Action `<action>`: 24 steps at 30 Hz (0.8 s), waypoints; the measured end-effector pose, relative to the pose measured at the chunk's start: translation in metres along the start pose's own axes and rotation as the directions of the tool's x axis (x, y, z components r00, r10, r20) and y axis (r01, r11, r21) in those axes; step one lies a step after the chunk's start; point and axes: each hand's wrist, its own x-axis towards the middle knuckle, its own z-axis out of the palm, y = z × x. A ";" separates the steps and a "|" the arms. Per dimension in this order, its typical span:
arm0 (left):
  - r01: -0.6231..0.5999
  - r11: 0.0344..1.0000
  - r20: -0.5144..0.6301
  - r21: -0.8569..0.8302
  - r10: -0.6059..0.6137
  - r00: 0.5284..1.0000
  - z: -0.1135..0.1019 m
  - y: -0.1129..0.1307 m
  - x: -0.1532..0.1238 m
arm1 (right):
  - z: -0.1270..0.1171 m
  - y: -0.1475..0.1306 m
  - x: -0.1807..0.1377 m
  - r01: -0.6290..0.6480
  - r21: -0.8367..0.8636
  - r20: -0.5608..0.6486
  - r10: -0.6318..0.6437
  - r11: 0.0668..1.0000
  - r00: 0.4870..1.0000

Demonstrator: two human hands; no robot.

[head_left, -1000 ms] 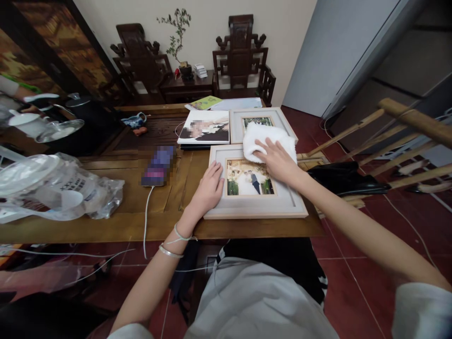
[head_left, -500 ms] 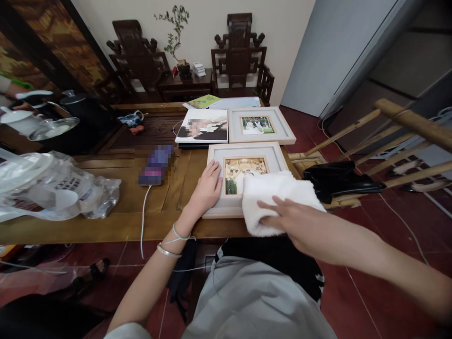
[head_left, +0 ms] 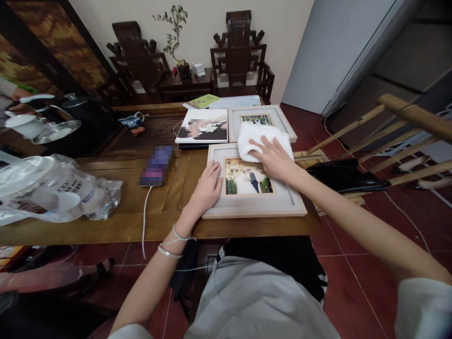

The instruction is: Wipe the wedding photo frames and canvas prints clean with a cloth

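Observation:
A pale wooden picture frame (head_left: 286, 205) with a photo of two people lies flat near the table's front edge. My left hand (head_left: 207, 187) rests flat along its left side, fingers stretched out and holding nothing. A folded white towel (head_left: 247, 139) is under my right hand (head_left: 275, 159), whose fingers press into it. The towel lies over the near frame's top edge and covers part of a second picture frame (head_left: 287, 125) behind it. Beside that second frame, on the left, lies a photo album or panel (head_left: 201, 134) on top of something dark.
Left on the wooden table (head_left: 176, 229) lies a phone (head_left: 156, 165) with a white cable. Plastic-wrapped containers (head_left: 52, 183), a black kettle (head_left: 81, 110) and a teapot (head_left: 23, 123) stand further left. A bamboo chair (head_left: 353, 146) is at the right. Another person's hand (head_left: 23, 93) shows far left.
My right hand has moved the towel away from me, from the near frame's lower right corner to its top edge, uncovering more of the photo. My left hand has stayed in place.

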 end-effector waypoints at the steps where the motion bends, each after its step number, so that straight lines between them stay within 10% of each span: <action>1: -0.001 1.000 0.000 0.000 0.001 1.000 0.000 0.000 0.000 | 0.001 0.005 0.008 -0.010 -0.009 0.003 0.010 1.000 1.000; 6: -0.015 1.000 -0.003 0.000 0.015 1.000 0.000 -0.002 0.000 | -0.010 -0.010 0.004 0.022 -0.007 0.112 -0.021 1.000 0.994; 17: 0.005 1.000 -0.018 0.011 -0.005 1.000 0.003 0.001 0.000 | -0.091 -0.088 -0.124 0.246 0.297 0.273 -0.329 0.923 0.904; 24: -0.007 1.000 -0.034 -0.001 0.007 0.999 0.004 -0.002 0.000 | -0.049 -0.075 -0.079 0.142 0.255 0.207 -0.197 0.957 0.958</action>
